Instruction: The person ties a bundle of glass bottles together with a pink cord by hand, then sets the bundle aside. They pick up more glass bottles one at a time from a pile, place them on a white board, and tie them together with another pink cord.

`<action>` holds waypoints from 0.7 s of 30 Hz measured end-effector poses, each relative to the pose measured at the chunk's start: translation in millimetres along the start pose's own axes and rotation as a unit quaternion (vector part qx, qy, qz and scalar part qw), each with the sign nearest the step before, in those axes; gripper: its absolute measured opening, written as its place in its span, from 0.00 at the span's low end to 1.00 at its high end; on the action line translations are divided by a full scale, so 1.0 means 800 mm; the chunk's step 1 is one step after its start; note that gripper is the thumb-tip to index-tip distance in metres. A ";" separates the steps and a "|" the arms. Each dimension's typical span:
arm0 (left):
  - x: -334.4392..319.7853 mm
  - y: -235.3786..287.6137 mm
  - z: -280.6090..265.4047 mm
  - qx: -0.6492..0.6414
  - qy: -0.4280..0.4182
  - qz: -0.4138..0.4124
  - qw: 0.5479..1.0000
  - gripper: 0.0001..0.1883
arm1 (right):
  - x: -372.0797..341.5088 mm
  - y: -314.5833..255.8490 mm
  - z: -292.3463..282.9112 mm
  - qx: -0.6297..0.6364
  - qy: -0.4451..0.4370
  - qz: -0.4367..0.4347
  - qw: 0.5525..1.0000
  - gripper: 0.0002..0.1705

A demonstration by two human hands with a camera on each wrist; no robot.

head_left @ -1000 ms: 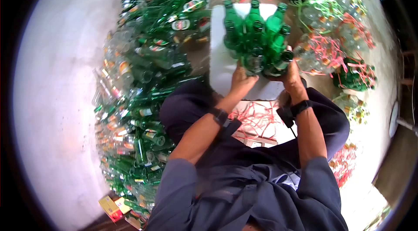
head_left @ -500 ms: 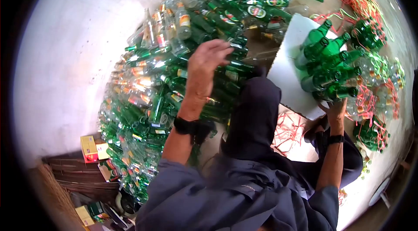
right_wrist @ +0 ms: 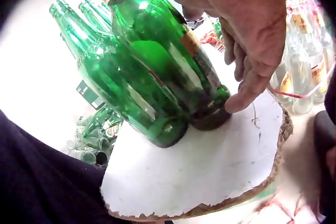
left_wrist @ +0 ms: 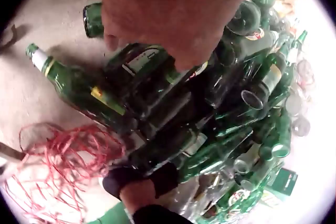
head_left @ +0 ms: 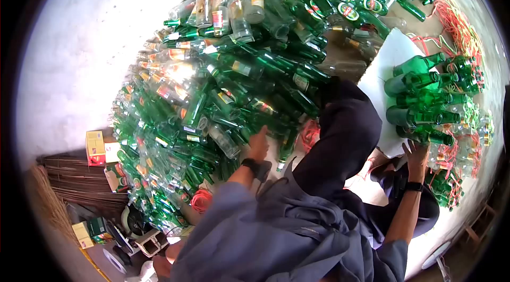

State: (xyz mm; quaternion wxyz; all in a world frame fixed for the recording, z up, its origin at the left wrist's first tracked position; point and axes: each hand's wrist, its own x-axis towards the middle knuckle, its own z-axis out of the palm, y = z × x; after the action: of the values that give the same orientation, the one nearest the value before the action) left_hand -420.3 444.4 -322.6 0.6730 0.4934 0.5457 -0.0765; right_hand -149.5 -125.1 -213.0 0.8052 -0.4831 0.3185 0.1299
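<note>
My left hand (head_left: 258,146) reaches down into the pile of green bottles (left_wrist: 163,87) at the left. In the left wrist view its back covers part of a bottle, whose round end (left_wrist: 93,20) shows beside it; I cannot tell whether the fingers grip it. A foil-necked green bottle (left_wrist: 79,87) lies nearby on the floor. My right hand (right_wrist: 247,35) is at the group of upright green bottles (head_left: 417,98) on a white board (head_left: 380,77). Its fingers extend downward, with one fingertip right at the base of the nearest bottle (right_wrist: 168,61).
Red strings (left_wrist: 68,155) lie loose on the floor beside the pile. String-tied clear bottles (right_wrist: 307,66) stand beyond the board. Cartons (head_left: 95,147) are at the left by the wall. The board's torn brown edge (right_wrist: 283,129) faces me, and my knee (head_left: 350,117) separates the two areas.
My left hand has left the board's bottles and moved over, then down, into the pile. My right hand stays at the bottle group. The head view has swung left.
</note>
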 end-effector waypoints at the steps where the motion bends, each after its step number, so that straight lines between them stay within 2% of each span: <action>1: -0.007 0.018 0.008 -0.084 0.042 -0.085 0.992 0.28 | 0.003 0.004 -0.012 -0.002 -0.003 0.002 1.000 0.33; 2: -0.018 0.031 0.022 -0.087 0.046 -0.086 0.991 0.28 | 0.005 0.010 -0.023 -0.039 -0.043 -0.031 0.998 0.32; 3: -0.027 0.045 0.042 -0.118 0.179 0.024 0.976 0.30 | 0.007 0.014 -0.029 -0.074 -0.084 -0.066 0.992 0.32; 4: -0.027 0.052 0.050 -0.146 0.308 0.133 0.931 0.32 | 0.009 0.011 -0.028 -0.043 -0.066 -0.041 0.996 0.31; 5: -0.016 0.051 0.036 -0.149 0.311 0.135 0.929 0.32 | 0.009 0.010 -0.029 -0.044 -0.072 -0.040 0.996 0.31; 6: 0.006 0.043 0.010 -0.036 0.353 0.177 0.918 0.36 | 0.008 0.012 -0.032 -0.052 -0.087 -0.052 0.994 0.31; 7: -0.003 0.062 0.003 0.079 0.390 0.215 0.892 0.40 | 0.012 0.014 -0.039 -0.059 -0.101 -0.064 0.991 0.31; 8: -0.016 0.074 0.000 0.096 0.420 0.248 0.868 0.43 | 0.019 0.014 -0.045 -0.058 -0.099 -0.060 0.992 0.31; 9: -0.019 0.086 -0.008 0.095 0.426 0.245 0.866 0.43 | 0.020 0.016 -0.047 -0.060 -0.103 -0.055 0.991 0.31; 11: -0.019 0.112 -0.036 0.018 0.373 0.251 0.893 0.41 | 0.022 0.016 -0.046 -0.018 -0.090 -0.059 0.994 0.29; 12: -0.021 0.125 -0.047 0.077 0.388 0.280 0.875 0.37 | 0.024 0.017 -0.045 -0.017 -0.094 -0.059 0.994 0.29; 13: -0.021 0.131 -0.062 0.076 0.389 0.282 0.874 0.37 | 0.024 0.016 -0.046 -0.019 -0.087 -0.055 0.994 0.30; 15: -0.021 0.147 -0.097 0.326 0.446 0.291 0.781 0.35 | 0.028 0.015 -0.048 -0.018 -0.083 -0.053 0.995 0.30; 16: -0.026 0.160 -0.108 0.390 0.455 0.318 0.735 0.35 | 0.029 0.015 -0.051 -0.023 -0.081 -0.047 0.995 0.30; 17: -0.034 0.173 -0.123 0.389 0.456 0.318 0.734 0.35 | 0.031 0.015 -0.055 -0.029 -0.078 -0.042 0.996 0.31; 19: -0.074 0.222 -0.140 0.647 0.379 0.371 0.547 0.36 | 0.032 0.017 -0.058 -0.029 -0.065 -0.033 0.997 0.31; 21: -0.065 0.240 -0.165 0.711 0.339 0.231 0.571 0.43 | 0.029 0.016 -0.053 -0.031 -0.048 -0.034 0.998 0.32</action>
State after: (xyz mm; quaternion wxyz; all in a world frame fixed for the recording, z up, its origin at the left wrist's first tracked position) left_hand -404.7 616.8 -158.1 -0.1334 0.9123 0.3716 -0.1090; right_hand -155.0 -157.1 -250.7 0.8084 -0.5113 0.2587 0.1350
